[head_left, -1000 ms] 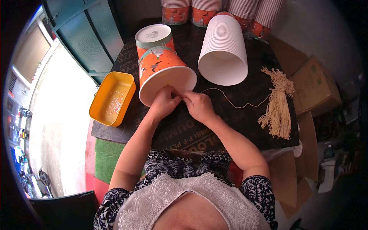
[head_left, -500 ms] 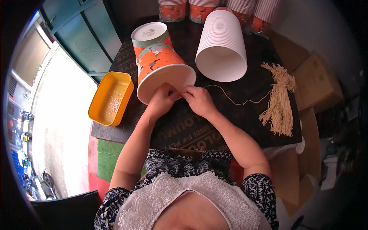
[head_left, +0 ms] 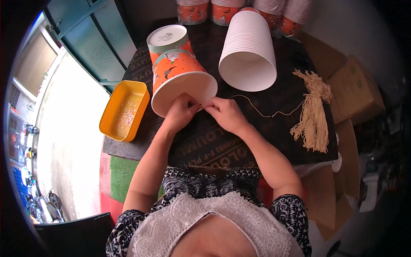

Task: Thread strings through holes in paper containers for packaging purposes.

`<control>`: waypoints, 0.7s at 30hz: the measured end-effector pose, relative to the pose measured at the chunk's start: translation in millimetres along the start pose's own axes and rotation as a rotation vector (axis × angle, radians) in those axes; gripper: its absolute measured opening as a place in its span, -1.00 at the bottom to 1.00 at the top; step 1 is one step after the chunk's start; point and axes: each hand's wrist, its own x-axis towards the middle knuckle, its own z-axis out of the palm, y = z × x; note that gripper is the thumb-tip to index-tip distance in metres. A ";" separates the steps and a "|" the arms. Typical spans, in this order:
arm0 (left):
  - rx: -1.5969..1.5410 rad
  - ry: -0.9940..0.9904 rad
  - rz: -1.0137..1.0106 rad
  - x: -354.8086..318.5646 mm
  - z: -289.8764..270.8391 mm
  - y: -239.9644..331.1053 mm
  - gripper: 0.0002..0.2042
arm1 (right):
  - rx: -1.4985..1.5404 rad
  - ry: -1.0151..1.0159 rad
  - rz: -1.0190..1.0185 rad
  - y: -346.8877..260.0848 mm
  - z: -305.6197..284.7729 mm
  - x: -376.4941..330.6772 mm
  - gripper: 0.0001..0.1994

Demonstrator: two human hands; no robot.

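We see the paper bucket (head_left: 182,77) lying on the tabletop (head_left: 214,141). Left of the bucket sits a tray (head_left: 124,110); right of it lies a stack of cups (head_left: 249,51), and farther right a bundle of strings (head_left: 314,113). Behind the bucket stand 4 more stacks (head_left: 239,10).

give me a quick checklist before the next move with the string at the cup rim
1. Left hand on the rim of the orange paper cup: ok, fingers rest on the lower edge.
2. Right hand pinching the string at the rim: ok, though the grip itself is too small to judge.
3. String through a hole in the rim: cannot tell, fingers hide it.
4. String free of snags: ok, it lies loose on the dark table up to the bundle of strings.
5. Cup steady: ok, on its side against a second cup.
6. Yellow tray within reach: ok, beside the left forearm.
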 end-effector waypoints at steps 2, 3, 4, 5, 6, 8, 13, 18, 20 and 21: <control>0.018 -0.011 -0.034 0.6 -0.1 -1.9 -0.91 | -0.036 -0.059 0.024 -2.5 -10.0 -2.9 -0.85; 0.036 -0.025 -0.066 0.8 -0.2 -2.9 -0.90 | -0.072 -0.093 0.048 -2.2 -13.6 -3.4 -0.85; 0.036 -0.024 -0.070 0.7 -0.5 -3.4 -0.90 | -0.070 -0.096 0.049 -4.6 -16.4 -3.5 -0.85; 0.065 -0.020 -0.040 0.3 -1.0 -3.6 -0.87 | -0.105 -0.130 0.055 -8.3 -19.2 -3.5 -0.86; 0.093 -0.017 -0.009 -0.2 -1.6 -3.7 -0.84 | -0.140 -0.163 0.060 -10.6 -20.2 -3.5 -0.86; 0.077 -0.014 -0.050 0.4 -1.3 -2.9 -0.83 | -0.168 -0.191 0.051 -11.0 -19.7 -5.0 -0.86; 0.045 0.034 -0.111 1.2 2.6 5.1 -0.90 | -0.203 -0.158 -0.072 -0.6 -12.3 -9.3 -0.88; 0.052 0.105 -0.077 0.6 7.4 0.8 -0.92 | -0.264 -0.160 -0.090 -1.0 -10.7 -9.9 -0.90; 0.069 0.135 -0.067 0.2 10.9 1.2 -0.92 | -0.263 -0.168 -0.100 -1.5 -11.5 -10.2 -0.90; 0.086 0.166 -0.055 0.4 12.5 1.1 -0.92 | -0.264 -0.176 -0.110 -1.7 -12.0 -10.1 -0.90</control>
